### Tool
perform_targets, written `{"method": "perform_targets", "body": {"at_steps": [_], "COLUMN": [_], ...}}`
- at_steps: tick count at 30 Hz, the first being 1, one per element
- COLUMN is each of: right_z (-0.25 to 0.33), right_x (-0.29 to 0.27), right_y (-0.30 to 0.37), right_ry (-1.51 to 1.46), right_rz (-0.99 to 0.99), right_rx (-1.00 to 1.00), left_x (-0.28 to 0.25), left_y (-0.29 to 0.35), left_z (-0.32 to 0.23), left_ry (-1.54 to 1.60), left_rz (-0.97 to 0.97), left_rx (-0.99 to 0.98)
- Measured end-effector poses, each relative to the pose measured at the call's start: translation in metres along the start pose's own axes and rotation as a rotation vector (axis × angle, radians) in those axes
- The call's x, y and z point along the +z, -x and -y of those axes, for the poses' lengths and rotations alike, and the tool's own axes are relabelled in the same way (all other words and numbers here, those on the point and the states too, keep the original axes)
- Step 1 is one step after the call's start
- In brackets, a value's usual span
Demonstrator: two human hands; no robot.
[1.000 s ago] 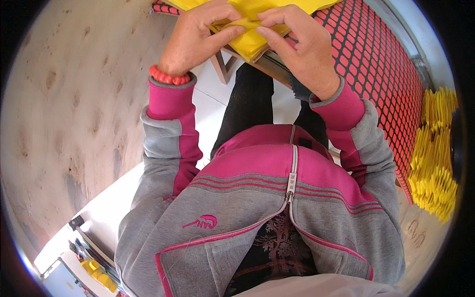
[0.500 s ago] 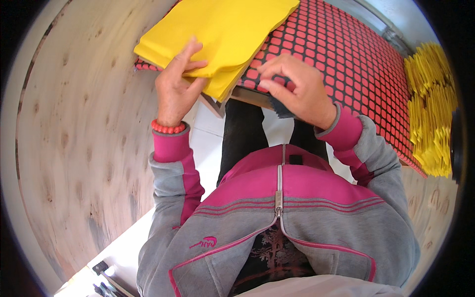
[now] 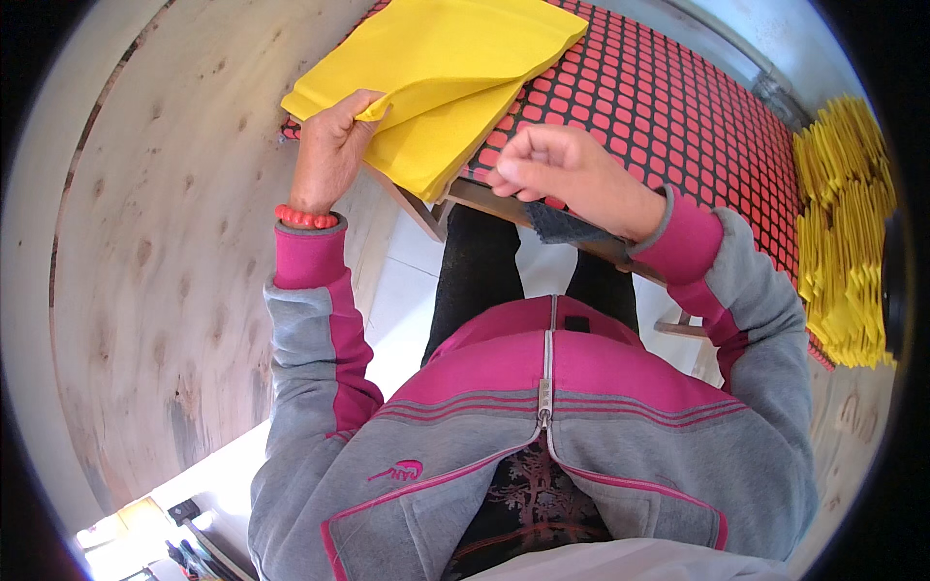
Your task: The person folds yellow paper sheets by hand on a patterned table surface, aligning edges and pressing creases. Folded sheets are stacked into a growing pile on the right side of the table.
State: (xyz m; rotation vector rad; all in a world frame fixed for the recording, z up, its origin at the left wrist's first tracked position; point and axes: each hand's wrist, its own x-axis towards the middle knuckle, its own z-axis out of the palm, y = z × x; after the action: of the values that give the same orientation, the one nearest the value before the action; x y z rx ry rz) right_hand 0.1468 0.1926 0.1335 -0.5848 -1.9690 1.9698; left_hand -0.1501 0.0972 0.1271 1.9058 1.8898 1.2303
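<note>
Head view: left hand (image 3: 335,137) grasps a yellow sheet (image 3: 417,50) by its edge; right hand (image 3: 572,172) curls nearby, hold unclear.

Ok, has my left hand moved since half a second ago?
Yes, your left hand moved left, nearer the left corner of the red-and-black table covering.

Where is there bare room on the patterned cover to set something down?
The red-and-black cover shows bare between the yellow stack and the yellow bundles at far right, beyond the right hand. Crowded: the left end, where the left hand grips the stack's lifted top layer, and the near side by the right hand, where dark cloth shows.
</note>
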Motion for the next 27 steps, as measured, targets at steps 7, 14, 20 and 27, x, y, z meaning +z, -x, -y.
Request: {"method": "perform_targets", "body": {"at_steps": [7, 14, 20, 27], "right_z": [0.019, 0.011, -0.001, -0.02], "right_x": [-0.004, -0.059, -0.11, -0.203], "right_y": [-0.054, -0.087, -0.069, 0.041], "right_ry": [-0.516, -0.694, -0.474, -0.164], "right_rz": [-0.094, -0.315, -0.452, -0.461], "right_rx": [0.149, 0.028, 0.047, -0.054], "left_x": [-0.011, 0.0, 0.067, 0.17], "left_y": [-0.016, -0.021, -0.02, -0.018], "left_z": [0.002, -0.063, -0.137, -0.213], "left_ry": [0.086, -0.21, -0.466, -0.399], "left_rz": [-0.132, -0.056, -0.029, 0.077], "left_rx": [0.104, 0.346, 0.607, 0.646]}}
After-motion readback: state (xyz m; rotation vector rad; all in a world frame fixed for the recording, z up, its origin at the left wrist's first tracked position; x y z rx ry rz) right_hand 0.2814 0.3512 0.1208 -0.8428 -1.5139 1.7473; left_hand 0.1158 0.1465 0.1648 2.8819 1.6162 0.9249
